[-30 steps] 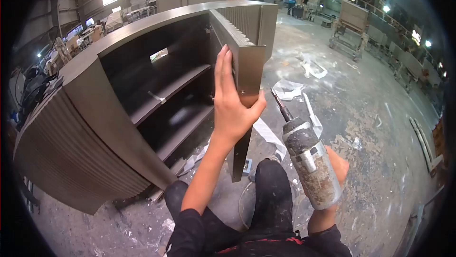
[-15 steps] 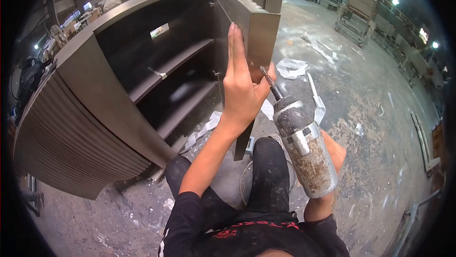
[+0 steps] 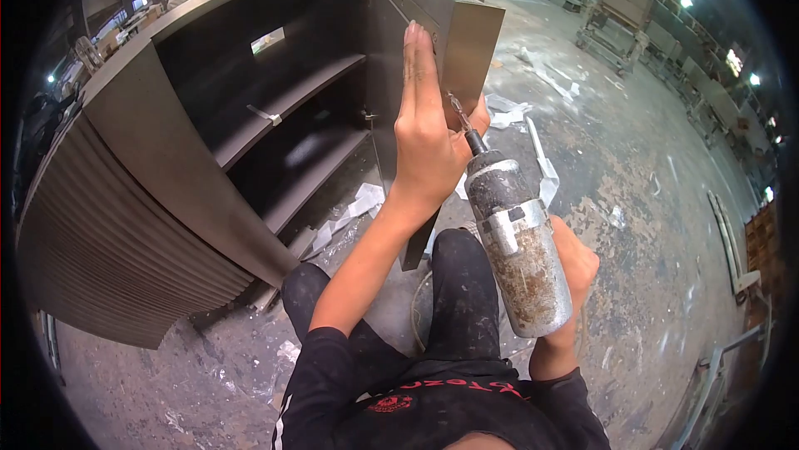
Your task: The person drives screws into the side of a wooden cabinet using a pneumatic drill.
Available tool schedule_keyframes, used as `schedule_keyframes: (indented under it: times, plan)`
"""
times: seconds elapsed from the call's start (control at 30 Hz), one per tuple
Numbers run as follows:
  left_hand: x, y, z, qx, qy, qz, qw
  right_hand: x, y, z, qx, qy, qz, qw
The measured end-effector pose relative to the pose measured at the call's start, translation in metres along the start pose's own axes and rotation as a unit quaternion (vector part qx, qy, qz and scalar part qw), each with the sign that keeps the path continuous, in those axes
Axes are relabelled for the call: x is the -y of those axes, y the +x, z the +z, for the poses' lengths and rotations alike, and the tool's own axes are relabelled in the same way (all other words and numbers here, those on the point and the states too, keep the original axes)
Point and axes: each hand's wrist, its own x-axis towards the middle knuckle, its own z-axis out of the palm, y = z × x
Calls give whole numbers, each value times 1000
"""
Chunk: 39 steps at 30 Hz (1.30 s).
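A grey metal cabinet point(image 3: 200, 159) stands on my left with its door point(image 3: 473, 42) swung out towards me. My left hand point(image 3: 424, 138) grips the door's edge, fingers stretched along the inner face and thumb round the far side. In my right hand point(image 3: 574, 263) is a worn, rust-stained power screwdriver point(image 3: 520, 242); its body hides most of my grip. The driver's bit point(image 3: 459, 113) points up and away, its tip at the narrow edge face of the door, beside my left thumb. Whether the tip touches a screw there is too small to tell.
Inside the cabinet are a shelf point(image 3: 291, 109) and a small lit cutout point(image 3: 268, 40). White wrapping scraps point(image 3: 508, 110) and a pale strip point(image 3: 541, 159) lie on the scuffed floor. A cart point(image 3: 616, 25) stands farther back, and people are in the distance.
The screwdriver has shifted up and left, bringing its bit tip from just off the door's edge face to that face. My left hand keeps its hold; the view has tilted slightly.
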Motion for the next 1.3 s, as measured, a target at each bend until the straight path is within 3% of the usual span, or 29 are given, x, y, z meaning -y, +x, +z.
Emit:
schedule_keyframes:
  times: [0.67, 0.93, 1.17, 1.27, 1.3]
  plan:
    - [-2, -1, 0, -8, -27, -18, 999, 42, 18, -16, 57, -71, 35, 995]
    - [1, 0, 0, -12, -19, -11, 1000, 40, 20, -13, 42, -84, 6, 996]
    - [7, -15, -13, 36, -17, 27, 999, 12, -42, -11, 0, -123, 33, 992]
    - [11, -91, -54, 71, -49, -101, 991, -22, -106, -9, 45, -138, 30, 989]
    - [12, -128, -70, 82, -44, -150, 984, -27, -125, -1, 47, -113, 68, 990]
